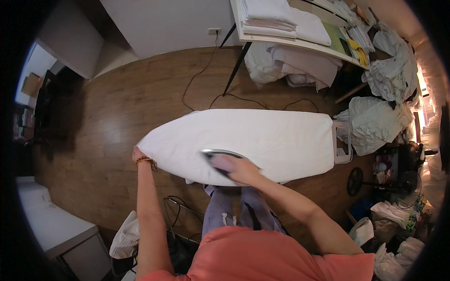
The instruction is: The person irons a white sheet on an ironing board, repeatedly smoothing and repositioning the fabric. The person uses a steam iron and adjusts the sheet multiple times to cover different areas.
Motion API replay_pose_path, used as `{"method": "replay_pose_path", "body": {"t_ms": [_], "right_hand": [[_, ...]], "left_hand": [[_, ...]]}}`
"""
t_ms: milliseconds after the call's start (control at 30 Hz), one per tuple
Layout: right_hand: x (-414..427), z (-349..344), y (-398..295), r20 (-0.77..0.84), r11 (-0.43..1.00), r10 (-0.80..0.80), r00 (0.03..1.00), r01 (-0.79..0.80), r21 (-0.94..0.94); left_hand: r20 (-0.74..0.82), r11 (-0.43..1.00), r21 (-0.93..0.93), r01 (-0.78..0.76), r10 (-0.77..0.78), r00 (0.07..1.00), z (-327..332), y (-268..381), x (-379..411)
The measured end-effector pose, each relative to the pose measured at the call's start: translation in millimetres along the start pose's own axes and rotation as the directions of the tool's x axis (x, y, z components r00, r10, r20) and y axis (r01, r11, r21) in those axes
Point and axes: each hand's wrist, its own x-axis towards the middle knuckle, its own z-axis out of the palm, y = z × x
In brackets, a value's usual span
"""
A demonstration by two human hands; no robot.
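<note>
A white cloth (274, 137) lies flat over an ironing board whose pointed end is on the left. My right hand (245, 171) grips the handle of a clothes iron (225, 152), which is blurred and rests near the board's front edge, its tip towards the left. At the pointed end, my left hand (138, 153) holds the cloth-covered edge; most of its fingers are hidden. Wooden beads circle that wrist. The metal iron rest (346, 142) sticks out from the board's square right end.
Behind the board stands a table (267, 38) with folded white linens (270, 15). A power cord (193, 79) runs from a wall outlet (214, 31) across the wood floor. Bagged laundry (376, 123) and a black fan (355, 181) are at right, a white cabinet (66, 224) at lower left.
</note>
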Motion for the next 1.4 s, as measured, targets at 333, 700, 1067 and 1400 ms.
{"method": "replay_pose_path", "body": {"t_ms": [333,700,1067,1400], "right_hand": [[93,43,-112,-0.162,0.982,-0.156,0.974,0.171,0.083],[-92,-101,235,-0.237,0.981,0.168,0.957,-0.187,-0.059],[-49,-123,208,0.041,0.970,-0.168,0.985,0.172,-0.174],[111,-50,-25,-0.212,0.974,-0.225,0.951,0.227,-0.017]], "left_hand": [[0.114,0.438,0.840,-0.320,0.434,0.894,10,33,-36],[0.377,-0.004,0.925,-0.380,-0.128,0.917,68,-47,-319],[0.463,0.080,0.885,-0.459,-0.039,0.885,59,-65,-309],[0.328,-0.053,0.939,-0.340,-0.160,0.931,81,-28,-330]]}}
